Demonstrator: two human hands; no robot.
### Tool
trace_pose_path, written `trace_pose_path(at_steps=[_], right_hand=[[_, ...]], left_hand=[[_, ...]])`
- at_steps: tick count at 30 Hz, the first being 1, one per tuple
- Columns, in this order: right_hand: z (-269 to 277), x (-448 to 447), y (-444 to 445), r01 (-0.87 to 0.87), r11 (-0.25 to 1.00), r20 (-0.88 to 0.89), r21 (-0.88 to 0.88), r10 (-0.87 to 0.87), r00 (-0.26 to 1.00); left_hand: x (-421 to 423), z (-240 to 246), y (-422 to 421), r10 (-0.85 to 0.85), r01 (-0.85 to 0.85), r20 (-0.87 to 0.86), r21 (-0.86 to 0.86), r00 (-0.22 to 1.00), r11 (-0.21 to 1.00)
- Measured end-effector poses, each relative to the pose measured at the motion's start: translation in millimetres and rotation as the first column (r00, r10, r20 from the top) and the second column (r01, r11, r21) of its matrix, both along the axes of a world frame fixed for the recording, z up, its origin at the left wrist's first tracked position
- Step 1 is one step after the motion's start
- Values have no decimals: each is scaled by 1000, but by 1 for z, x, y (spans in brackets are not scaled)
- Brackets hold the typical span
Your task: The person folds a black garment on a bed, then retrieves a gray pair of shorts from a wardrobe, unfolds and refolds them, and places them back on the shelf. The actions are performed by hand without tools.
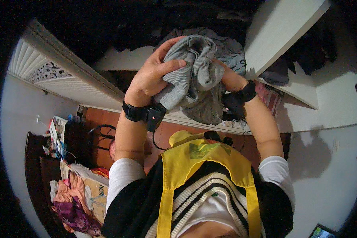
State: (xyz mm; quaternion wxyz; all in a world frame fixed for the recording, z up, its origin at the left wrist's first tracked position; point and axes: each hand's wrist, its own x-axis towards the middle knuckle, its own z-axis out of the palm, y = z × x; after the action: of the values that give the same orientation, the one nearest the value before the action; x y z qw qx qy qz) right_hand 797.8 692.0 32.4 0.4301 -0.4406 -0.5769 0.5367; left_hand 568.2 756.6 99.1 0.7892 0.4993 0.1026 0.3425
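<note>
A bunched grey ribbed garment [193,65] is held up between my two hands. My left hand [154,71] grips its left side, the thumb lying across the front of the cloth. On the other side my right hand [230,77] holds it too, its fingers mostly hidden behind the fabric. Darker grey cloth [205,107] hangs below the bundle; whether it belongs to the same garment I cannot tell. More grey clothing [229,49] lies just behind, on the shelf of a white wardrobe [119,59].
A white upright divider [282,35] stands to the right, with dark folded clothes [275,73] beyond it. Pink fabric [267,95] sits beneath a shelf. At left is a louvred wardrobe door [68,65]. A cardboard box [96,196] with clothes [74,208] lies at lower left.
</note>
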Motion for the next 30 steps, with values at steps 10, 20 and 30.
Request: trace_pose_path(at_steps=[10,20,30], right_hand=[[-3,27,-77,-315,948,660,-46,265,703],[-13,36,-102,-30,845,285,534,-147,947],[-92,105,-129,-331,943,560,19,264,785]], left_hand=[[3,-37,-36,3,-6,-8,-399,1000,917],[47,-23,-114,-73,18,-211,-253,975,967],[27,-19,-158,60,-19,114,-331,992,944]])
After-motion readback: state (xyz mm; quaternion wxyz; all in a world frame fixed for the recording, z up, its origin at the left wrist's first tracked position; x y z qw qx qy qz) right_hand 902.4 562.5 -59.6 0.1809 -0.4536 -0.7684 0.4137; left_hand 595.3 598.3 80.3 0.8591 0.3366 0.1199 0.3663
